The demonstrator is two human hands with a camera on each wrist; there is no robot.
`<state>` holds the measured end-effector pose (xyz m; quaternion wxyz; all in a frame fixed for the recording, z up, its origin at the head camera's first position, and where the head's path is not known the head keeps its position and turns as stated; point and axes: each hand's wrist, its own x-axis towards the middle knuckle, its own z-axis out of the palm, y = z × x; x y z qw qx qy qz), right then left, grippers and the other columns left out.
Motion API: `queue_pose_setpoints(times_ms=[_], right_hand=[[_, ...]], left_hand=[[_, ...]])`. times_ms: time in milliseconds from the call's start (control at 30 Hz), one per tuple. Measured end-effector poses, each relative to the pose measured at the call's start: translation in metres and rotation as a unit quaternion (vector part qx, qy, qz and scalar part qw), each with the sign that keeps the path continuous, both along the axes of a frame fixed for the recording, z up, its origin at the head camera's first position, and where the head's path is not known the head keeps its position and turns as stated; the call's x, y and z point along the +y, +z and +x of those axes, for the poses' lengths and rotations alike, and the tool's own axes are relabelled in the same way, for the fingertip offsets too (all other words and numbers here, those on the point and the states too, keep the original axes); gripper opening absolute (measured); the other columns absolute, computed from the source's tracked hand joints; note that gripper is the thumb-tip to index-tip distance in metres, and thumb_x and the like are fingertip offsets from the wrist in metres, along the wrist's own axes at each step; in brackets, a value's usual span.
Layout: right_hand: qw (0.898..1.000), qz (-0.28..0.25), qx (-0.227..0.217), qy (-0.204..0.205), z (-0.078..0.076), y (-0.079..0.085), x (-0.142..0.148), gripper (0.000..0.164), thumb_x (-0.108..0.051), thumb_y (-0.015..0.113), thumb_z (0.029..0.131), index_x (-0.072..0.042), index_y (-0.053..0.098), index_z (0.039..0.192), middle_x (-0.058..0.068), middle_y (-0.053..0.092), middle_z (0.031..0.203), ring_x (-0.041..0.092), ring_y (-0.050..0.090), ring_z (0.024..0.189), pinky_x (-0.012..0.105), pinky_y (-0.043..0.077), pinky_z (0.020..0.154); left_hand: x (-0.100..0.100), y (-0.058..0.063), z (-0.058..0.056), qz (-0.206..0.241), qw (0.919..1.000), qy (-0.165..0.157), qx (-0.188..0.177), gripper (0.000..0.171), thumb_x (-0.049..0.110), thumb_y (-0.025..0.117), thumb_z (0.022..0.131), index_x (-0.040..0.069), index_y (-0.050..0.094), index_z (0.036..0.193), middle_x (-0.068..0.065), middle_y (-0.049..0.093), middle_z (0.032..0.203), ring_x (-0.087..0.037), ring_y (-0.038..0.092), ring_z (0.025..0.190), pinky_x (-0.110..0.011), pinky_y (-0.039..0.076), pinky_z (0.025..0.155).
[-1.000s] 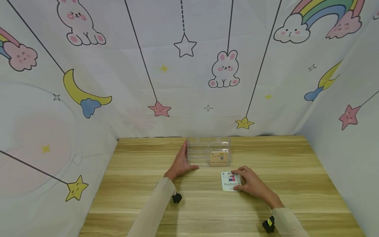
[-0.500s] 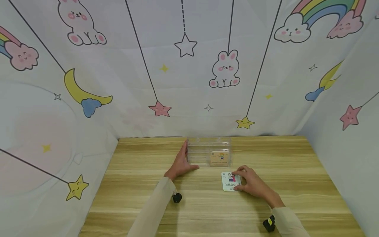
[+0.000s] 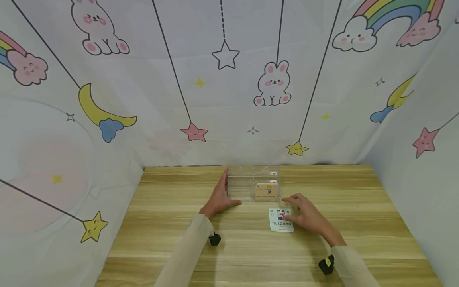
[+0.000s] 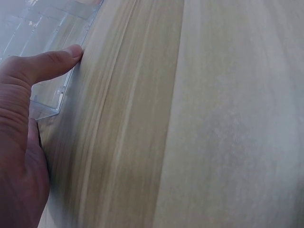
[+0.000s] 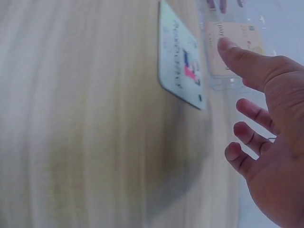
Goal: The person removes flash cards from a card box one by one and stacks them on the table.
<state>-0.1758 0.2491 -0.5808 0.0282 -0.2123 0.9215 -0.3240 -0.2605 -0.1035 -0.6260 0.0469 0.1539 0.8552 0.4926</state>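
Observation:
A clear plastic box [image 3: 240, 193] with compartments stands near the back edge of the table. My left hand [image 3: 218, 199] holds its left side, thumb along the front edge and fingers along the side wall. The thumb is seen close up in the left wrist view. A white card [image 3: 281, 225] printed "husband" lies in front of the box. Beside it hovers my right hand [image 3: 309, 215], its thumb over the card's upper right part in the head view. The right wrist view has these fingers spread, with nothing between them.
An orange card [image 3: 266, 193] with a cartoon figure sits in the front right compartment of the box. The wood-grain table [image 3: 251, 259] extends around both hands. A white printed curtain [image 3: 229, 99] hangs right behind the table, and more fabric flanks both sides.
My right hand has let go of the card's right edge, and its fingers have shifted up toward the box. The card stays in place. My left hand has kept its position on the box.

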Motion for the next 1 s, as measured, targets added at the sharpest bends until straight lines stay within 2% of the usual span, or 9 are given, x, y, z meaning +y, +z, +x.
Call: queue_pose_setpoints(times_ms=[133,233,400,633,1000], right_hand=[[0.999,-0.035,-0.008,-0.011,-0.009,0.009,-0.005,0.06,-0.018,0.086,0.087,-0.005,0.063,0.141,0.017,0.06,0.125,0.033,0.056,0.1,0.043,0.05,0.08],[0.999,-0.047,-0.001,-0.012,-0.015,0.013,-0.008,0.059,-0.019,0.085,0.089,-0.005,0.062,0.142,0.018,0.061,0.123,0.033,0.053,0.093,0.038,0.046,0.075],[0.998,-0.051,0.019,-0.009,-0.023,0.013,-0.013,0.06,-0.02,0.084,0.09,-0.007,0.062,0.143,0.019,0.062,0.123,0.029,0.052,0.088,0.036,0.045,0.071],[0.998,-0.054,0.013,-0.016,-0.029,0.009,-0.017,0.061,-0.023,0.084,0.09,-0.012,0.061,0.146,0.015,0.062,0.123,0.022,0.047,0.086,0.034,0.042,0.069],[0.998,-0.057,0.008,-0.022,-0.029,0.013,-0.018,0.059,-0.022,0.083,0.091,-0.01,0.061,0.145,0.017,0.062,0.127,0.027,0.05,0.088,0.035,0.041,0.069]], left_hand=[[-0.001,-0.002,-0.001,0.0,1.0,0.003,0.001,0.14,0.022,0.1,0.068,0.015,0.002,0.168,-0.01,0.014,0.172,-0.024,0.024,0.155,-0.036,0.027,0.123],[-0.001,-0.002,-0.001,0.001,1.0,0.002,0.005,0.14,0.022,0.1,0.069,0.014,0.002,0.168,-0.011,0.015,0.172,-0.025,0.024,0.155,-0.036,0.028,0.123],[-0.001,-0.002,0.0,0.001,1.0,-0.004,0.009,0.139,0.021,0.1,0.069,0.013,0.002,0.168,-0.011,0.014,0.172,-0.025,0.024,0.155,-0.035,0.028,0.123],[0.0,-0.001,0.0,-0.001,1.0,-0.002,0.007,0.139,0.021,0.1,0.07,0.015,0.001,0.168,-0.009,0.013,0.173,-0.023,0.022,0.156,-0.033,0.026,0.123],[0.001,0.004,0.004,0.006,1.0,-0.003,0.0,0.138,0.017,0.099,0.071,0.015,0.0,0.168,-0.009,0.011,0.173,-0.024,0.021,0.156,-0.036,0.027,0.124]])
